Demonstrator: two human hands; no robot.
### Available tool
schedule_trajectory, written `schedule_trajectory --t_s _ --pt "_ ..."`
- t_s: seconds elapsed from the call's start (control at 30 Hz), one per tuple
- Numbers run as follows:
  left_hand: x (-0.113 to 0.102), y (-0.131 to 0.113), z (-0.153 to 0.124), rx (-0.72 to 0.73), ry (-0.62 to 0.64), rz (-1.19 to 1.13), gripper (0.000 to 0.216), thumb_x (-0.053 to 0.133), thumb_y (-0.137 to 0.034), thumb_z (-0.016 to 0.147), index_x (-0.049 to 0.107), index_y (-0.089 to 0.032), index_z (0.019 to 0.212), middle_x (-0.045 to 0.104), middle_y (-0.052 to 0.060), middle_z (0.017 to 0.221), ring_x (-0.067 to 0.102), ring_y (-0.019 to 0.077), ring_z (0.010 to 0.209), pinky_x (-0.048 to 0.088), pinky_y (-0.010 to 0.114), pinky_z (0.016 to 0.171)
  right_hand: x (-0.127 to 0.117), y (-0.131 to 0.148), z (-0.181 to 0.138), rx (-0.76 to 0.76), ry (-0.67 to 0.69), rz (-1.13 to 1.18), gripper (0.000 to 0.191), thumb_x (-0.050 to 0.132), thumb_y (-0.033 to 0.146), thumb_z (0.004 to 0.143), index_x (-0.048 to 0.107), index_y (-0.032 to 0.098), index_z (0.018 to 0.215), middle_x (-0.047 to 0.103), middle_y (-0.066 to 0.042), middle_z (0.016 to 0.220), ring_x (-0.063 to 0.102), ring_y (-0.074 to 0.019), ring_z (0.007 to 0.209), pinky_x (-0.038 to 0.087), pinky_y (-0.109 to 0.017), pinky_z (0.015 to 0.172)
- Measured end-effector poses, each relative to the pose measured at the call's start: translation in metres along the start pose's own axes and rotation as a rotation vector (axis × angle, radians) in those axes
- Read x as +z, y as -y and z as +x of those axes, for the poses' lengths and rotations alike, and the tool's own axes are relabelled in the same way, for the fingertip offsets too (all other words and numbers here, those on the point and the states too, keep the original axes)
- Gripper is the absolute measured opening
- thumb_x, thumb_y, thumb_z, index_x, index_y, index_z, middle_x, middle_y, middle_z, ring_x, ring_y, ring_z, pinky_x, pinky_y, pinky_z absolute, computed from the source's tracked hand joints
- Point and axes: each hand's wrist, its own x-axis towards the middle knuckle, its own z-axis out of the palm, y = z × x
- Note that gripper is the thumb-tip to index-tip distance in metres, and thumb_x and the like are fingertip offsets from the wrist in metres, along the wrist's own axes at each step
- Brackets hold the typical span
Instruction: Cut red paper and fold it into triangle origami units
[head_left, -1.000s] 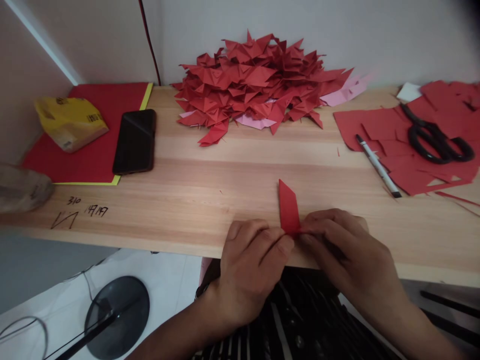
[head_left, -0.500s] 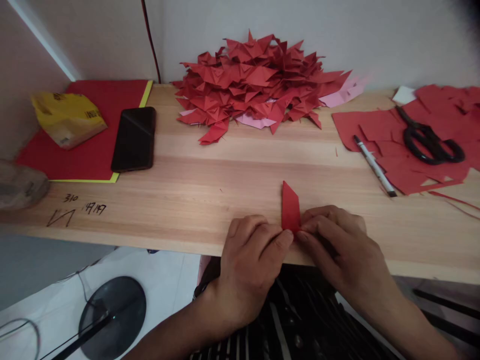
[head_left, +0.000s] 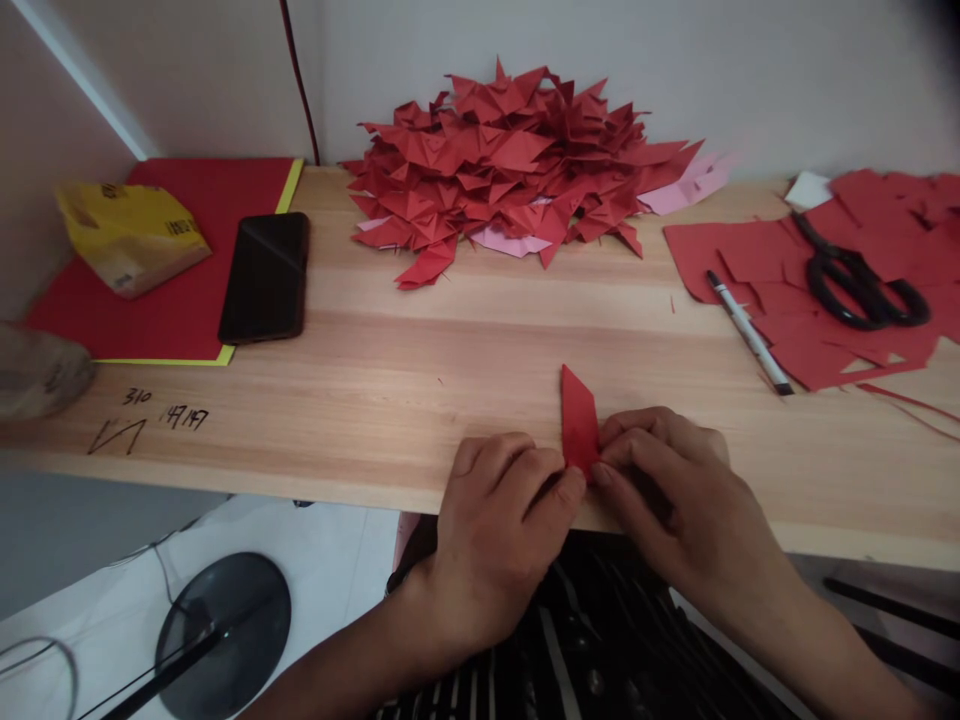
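A narrow strip of folded red paper [head_left: 579, 415] with a slanted, pointed top lies near the front edge of the wooden table. My left hand [head_left: 506, 525] is closed at its lower left, the thumb and curled fingers pressing its bottom end. From the lower right, my right hand [head_left: 679, 495] pinches the paper's edge between thumb and fingertips. The fingers partly hide the lower end of the strip. Beyond, against the wall, rises a heap of folded red paper pieces [head_left: 495, 165] with a few pink ones among them.
Black-handled scissors [head_left: 862, 290] and a marker [head_left: 750, 335] lie on cut red paper sheets [head_left: 795, 345] at right. To the left are a phone [head_left: 264, 278], a yellow packet [head_left: 135, 240] and red sheets [head_left: 187, 325]. A round black stand base [head_left: 225, 630] is on the floor.
My fingers have shifted slightly at the paper's lower end, where a bit more red now shows between the thumbs. Otherwise the hands and paper stay nearly in place.
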Motion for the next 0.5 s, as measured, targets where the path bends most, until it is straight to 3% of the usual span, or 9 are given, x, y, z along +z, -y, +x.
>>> schedule_trajectory --t_s 0.2,0.5 --pt "-0.0012 -0.0031 0.0002 -0.116 0.026 -0.056 0.014 0.065 -0.015 0.084 0.061 -0.015 0.097 0.068 0.003 0.094 0.055 0.019 0.095 0.044 0.037 0.087 0.0004 -0.0031 -0.0036 -0.051 -0.066 0.0 0.009 0.054 0.021 0.091 0.058 0.023 0.084 0.059 -0.004 0.092 0.055 -0.0212 0.088 0.041 -0.039 0.077" --pt "-0.0009 -0.0071 0.0058 -0.19 0.036 -0.076 0.009 0.062 -0.01 0.086 0.064 -0.019 0.086 0.065 0.001 0.083 0.05 0.0179 0.089 0.04 0.035 0.079 0.0012 -0.0039 -0.0089 -0.13 -0.14 -0.036 0.008 0.059 0.019 0.089 0.065 0.023 0.088 0.061 -0.005 0.087 0.056 -0.02 0.082 0.044 -0.036 0.073"
